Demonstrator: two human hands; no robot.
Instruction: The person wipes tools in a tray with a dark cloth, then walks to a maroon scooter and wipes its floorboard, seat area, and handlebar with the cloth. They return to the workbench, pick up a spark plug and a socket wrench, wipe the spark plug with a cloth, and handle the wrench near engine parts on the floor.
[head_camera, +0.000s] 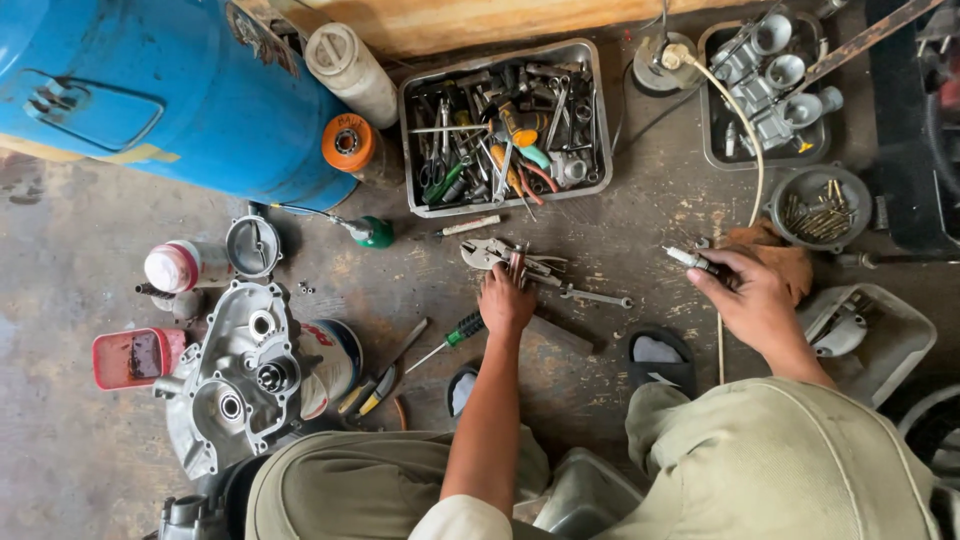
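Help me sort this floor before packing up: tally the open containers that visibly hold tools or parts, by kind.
Silver rectangular tray of hand tools: 1
Dark rectangular tray of carburettor bodies: 1
Round grey bowl of bolts: 1
Small red tub: 1
Pale plastic tray at the right: 1
Total: 5

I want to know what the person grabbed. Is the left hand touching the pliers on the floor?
Touching. The head view shows the left hand with its fingers laid over the handles of the locking pliers, no gap between them.
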